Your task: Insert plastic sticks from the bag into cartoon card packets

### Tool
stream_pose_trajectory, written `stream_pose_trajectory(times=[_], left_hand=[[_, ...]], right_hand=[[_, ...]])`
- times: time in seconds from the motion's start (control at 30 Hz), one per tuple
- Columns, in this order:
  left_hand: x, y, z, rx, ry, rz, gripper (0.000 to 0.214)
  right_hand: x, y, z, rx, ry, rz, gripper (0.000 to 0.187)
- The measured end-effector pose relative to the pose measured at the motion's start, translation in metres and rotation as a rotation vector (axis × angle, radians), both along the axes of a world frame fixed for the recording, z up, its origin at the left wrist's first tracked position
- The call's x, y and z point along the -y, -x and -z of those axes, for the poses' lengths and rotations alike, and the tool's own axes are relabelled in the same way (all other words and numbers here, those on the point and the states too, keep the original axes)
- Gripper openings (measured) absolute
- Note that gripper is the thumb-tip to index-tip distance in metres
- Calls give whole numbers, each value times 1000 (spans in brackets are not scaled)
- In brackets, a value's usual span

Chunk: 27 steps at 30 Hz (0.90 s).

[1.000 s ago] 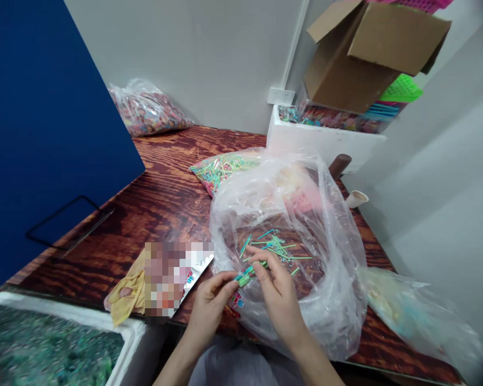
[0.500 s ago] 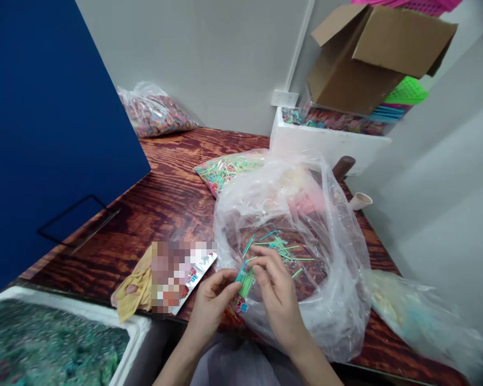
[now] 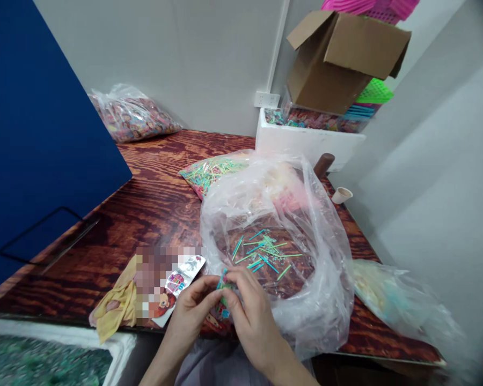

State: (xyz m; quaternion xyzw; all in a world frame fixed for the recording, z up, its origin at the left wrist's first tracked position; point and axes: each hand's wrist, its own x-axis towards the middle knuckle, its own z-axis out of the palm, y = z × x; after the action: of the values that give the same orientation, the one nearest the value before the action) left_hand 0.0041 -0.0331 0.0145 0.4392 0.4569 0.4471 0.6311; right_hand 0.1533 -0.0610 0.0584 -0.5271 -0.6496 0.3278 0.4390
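Observation:
Between my two hands is a small printed packet [image 3: 222,307] with green sticks showing in it. My left hand [image 3: 188,310] pinches its left side near the top. My right hand [image 3: 253,312] is closed on the upper right edge, fingers and thumb together, hiding part of it. Just beyond lies a large open clear plastic bag [image 3: 333,313]. Loose thin green and blue sticks [image 3: 269,245] are scattered within its mouth. Left of my hands, a silver printed sachet [image 3: 190,274] lies beside a yellow cloth [image 3: 109,317]; part of that area is pixelated.
A bag of coloured sticks [image 3: 209,174] lies behind the large bag. Further back stand a white foam box [image 3: 306,140] and a cardboard box [image 3: 326,86]. A paper cup [image 3: 341,195] is at right, a blue panel [image 3: 44,134] at left, and a foam bin [image 3: 121,351] at lower left.
My hands and the packet have moved down and left, closer to me. My right hand has come from the sticks to the packet's top edge. The whole view has shifted slightly.

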Motion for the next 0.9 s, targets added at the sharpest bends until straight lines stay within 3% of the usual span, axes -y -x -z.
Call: stream_pose_trajectory(times=[0.1, 0.2, 0.47, 0.6, 0.73, 0.9], left_hand=[[1, 1, 3, -2, 4, 0, 25], [1, 0, 8, 9, 13, 9, 26], [0, -1, 12, -6, 0, -6, 25], [3, 2, 13, 12, 48, -39, 31], [-15, 28, -2, -32, 51, -211, 34], [-76, 75, -31, 72, -105, -513, 36]], right_hand=[[-2, -3, -4, -53, 11, -46, 13], [-2, -6, -5, -107, -2, -7, 15], [-6, -7, 1, -18, 32, -56, 13], [-8, -12, -4, -81, 93, -102, 15], [-23, -51, -4, -168, 155, -17, 28], [-71, -128, 32, 321, 115, 152, 17]])
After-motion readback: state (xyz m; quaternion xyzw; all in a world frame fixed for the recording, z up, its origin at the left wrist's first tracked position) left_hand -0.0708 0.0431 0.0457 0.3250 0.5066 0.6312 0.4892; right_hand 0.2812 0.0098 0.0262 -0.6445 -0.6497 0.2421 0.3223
